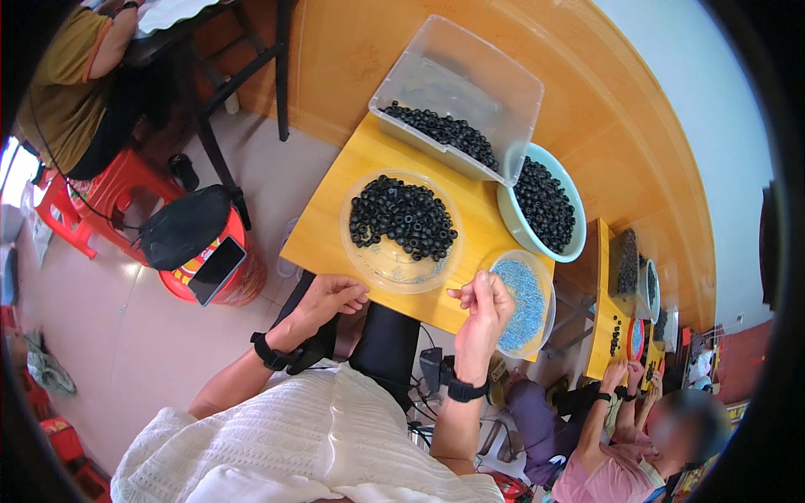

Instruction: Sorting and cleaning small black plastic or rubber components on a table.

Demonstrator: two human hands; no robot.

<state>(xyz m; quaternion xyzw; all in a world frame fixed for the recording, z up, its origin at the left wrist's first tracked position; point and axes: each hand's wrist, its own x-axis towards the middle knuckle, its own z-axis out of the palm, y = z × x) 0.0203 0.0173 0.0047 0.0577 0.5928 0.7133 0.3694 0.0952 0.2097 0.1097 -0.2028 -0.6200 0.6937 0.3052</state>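
My left hand (329, 295) hovers at the near edge of a small wooden table (331, 214), fingers curled, beside a clear round dish (387, 267) heaped with small black rings (402, 215). My right hand (481, 303) is raised with fingertips pinched together, just left of a clear bowl (545, 327) of small silvery-blue parts (521, 302). Whether either hand pinches a small part I cannot tell. Both wrists wear black bands.
A clear plastic bin (470, 84) and a pale green bowl (511, 220), both holding black rings, stand at the table's far side. A red stool (210, 277) carrying a phone (216, 270) is at my left. Another person (637, 453) works at a similar table on my right; a third sits far left.
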